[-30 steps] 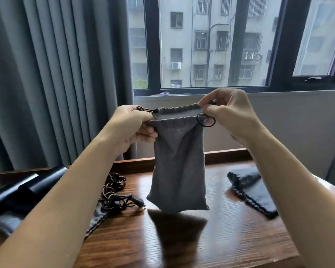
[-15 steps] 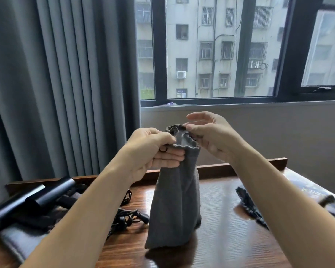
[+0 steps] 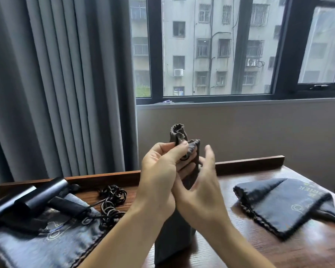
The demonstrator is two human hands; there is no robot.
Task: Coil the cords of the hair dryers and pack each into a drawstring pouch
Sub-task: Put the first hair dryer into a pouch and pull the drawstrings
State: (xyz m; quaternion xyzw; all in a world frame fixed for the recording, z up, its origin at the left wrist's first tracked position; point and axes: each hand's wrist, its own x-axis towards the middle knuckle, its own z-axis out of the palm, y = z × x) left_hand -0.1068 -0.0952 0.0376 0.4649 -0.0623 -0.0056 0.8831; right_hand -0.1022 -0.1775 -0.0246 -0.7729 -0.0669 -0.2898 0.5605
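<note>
A grey drawstring pouch [image 3: 177,231] stands upright at the table's middle, its gathered mouth bunched at the top. My left hand [image 3: 161,171] pinches the pouch's rim between thumb and fingers. My right hand [image 3: 201,182] is beside the pouch on its right, fingers straight and spread, its palm turned toward the pouch. On the left lies a black hair dryer [image 3: 31,198] with its cord [image 3: 110,200] in a loose tangle. The dryer rests on a flat dark pouch [image 3: 46,242]. The lower pouch body is partly hidden by my forearms.
Another dark pouch [image 3: 282,204] with printed lettering lies flat on the right of the wooden table [image 3: 230,248]. A raised wooden rail [image 3: 249,163] runs along the table's far edge. Grey curtains hang at the left, and a window is behind.
The pouch went from hanging stretched open between both hands to standing on the table with its mouth bunched. My right hand has let go of the rim and dropped beside the pouch.
</note>
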